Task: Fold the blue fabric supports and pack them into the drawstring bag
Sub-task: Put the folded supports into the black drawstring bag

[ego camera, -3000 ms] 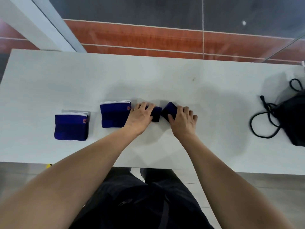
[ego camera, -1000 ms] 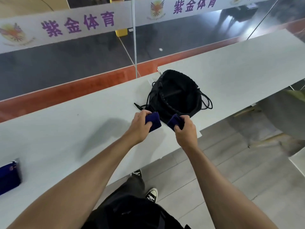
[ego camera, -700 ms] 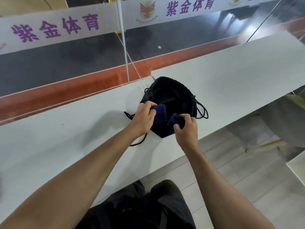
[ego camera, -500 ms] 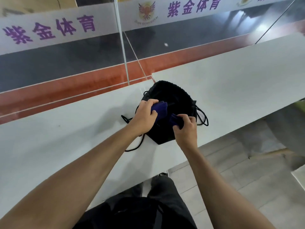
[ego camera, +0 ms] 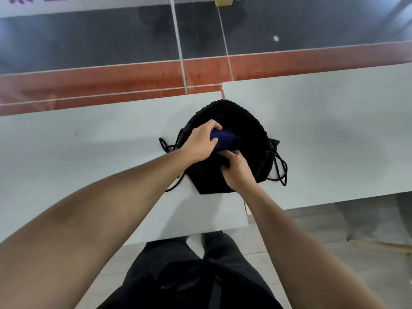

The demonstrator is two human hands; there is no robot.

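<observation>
Both hands have moved over the black bag (ego camera: 243, 121) at the table's (ego camera: 89, 141) near edge, my left hand (ego camera: 200, 142) pinching a blue support (ego camera: 221, 138) inside its mouth, my right hand (ego camera: 236, 168) curled, contents hidden; packing underway, next I release.

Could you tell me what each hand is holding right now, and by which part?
The left hand grips a folded blue fabric support by its left end, over the open black drawstring bag. The right hand's hold cannot be told.
</observation>
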